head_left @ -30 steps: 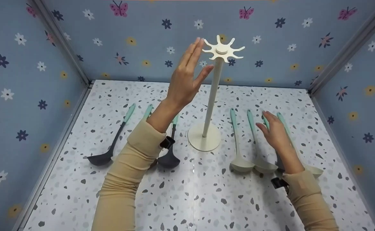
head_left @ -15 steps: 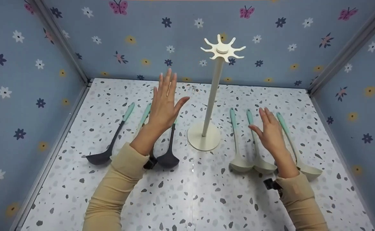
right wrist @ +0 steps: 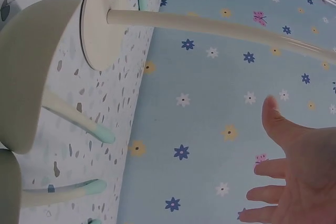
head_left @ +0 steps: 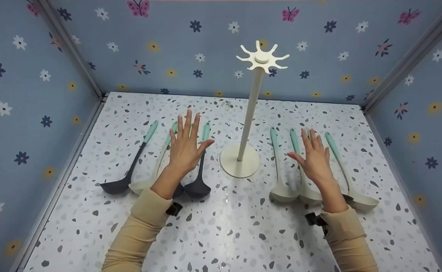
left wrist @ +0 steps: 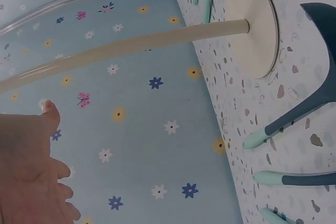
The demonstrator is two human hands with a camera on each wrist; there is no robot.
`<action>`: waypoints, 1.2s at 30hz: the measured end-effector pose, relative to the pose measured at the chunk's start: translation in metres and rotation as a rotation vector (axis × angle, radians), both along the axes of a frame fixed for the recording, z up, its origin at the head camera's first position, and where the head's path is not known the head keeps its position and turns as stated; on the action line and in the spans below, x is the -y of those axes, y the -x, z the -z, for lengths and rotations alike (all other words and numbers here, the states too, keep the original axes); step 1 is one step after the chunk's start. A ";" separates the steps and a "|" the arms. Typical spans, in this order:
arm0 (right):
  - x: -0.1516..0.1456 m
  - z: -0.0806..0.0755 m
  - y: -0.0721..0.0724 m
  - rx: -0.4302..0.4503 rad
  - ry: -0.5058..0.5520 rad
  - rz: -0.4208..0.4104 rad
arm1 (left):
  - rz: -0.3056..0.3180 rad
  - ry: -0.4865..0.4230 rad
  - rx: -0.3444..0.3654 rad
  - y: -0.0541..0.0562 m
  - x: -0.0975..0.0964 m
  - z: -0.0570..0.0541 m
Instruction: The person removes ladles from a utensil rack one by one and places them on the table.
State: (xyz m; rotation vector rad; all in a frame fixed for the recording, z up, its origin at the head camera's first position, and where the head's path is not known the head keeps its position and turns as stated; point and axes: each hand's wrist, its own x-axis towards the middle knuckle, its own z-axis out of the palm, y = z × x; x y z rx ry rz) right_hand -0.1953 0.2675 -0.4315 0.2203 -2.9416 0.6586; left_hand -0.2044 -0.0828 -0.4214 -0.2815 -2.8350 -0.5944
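Observation:
My left hand [head_left: 185, 153] is spread with straight fingers above the left group of ladles, holding nothing. Under and beside it lie a dark ladle [head_left: 117, 186], a pale ladle [head_left: 141, 186] and another dark ladle [head_left: 198, 188]; one more dark bowl is mostly covered by the wrist. My right hand [head_left: 316, 160], likewise spread and holding nothing, hovers over the right group. Pale ladles [head_left: 283, 192] lie there, with a dark ladle mostly hidden under the forearm. All visible handles are mint green. Between the hands stands a cream utensil stand [head_left: 249, 113], its hooks bare.
The stand's round base [head_left: 240, 170] rests on a speckled white tabletop [head_left: 221, 234]. Blue flowered panels [head_left: 160, 45] enclose the back and both sides. The tall pole also crosses both wrist views.
My left hand has come down and left from beside the stand's top to above the ladles, fingers spreading. My right hand has shifted slightly left and its fingers have spread. The ladles lie still.

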 end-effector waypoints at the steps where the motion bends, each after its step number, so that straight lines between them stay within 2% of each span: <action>1: 0.000 0.001 0.000 -0.002 0.006 0.000 | -0.004 0.006 0.004 0.000 0.000 0.003; 8: -0.001 0.005 -0.002 0.021 0.012 0.006 | -0.030 0.058 0.036 -0.002 0.003 0.018; 14: -0.001 0.006 -0.002 0.063 -0.003 0.005 | -0.040 0.055 0.082 -0.005 0.003 0.026; 27: -0.002 0.005 -0.004 0.083 0.005 -0.004 | -0.034 0.080 0.117 -0.005 0.000 0.028; 36: 0.000 0.006 -0.005 0.080 0.015 -0.010 | -0.019 0.048 0.124 -0.007 -0.004 0.026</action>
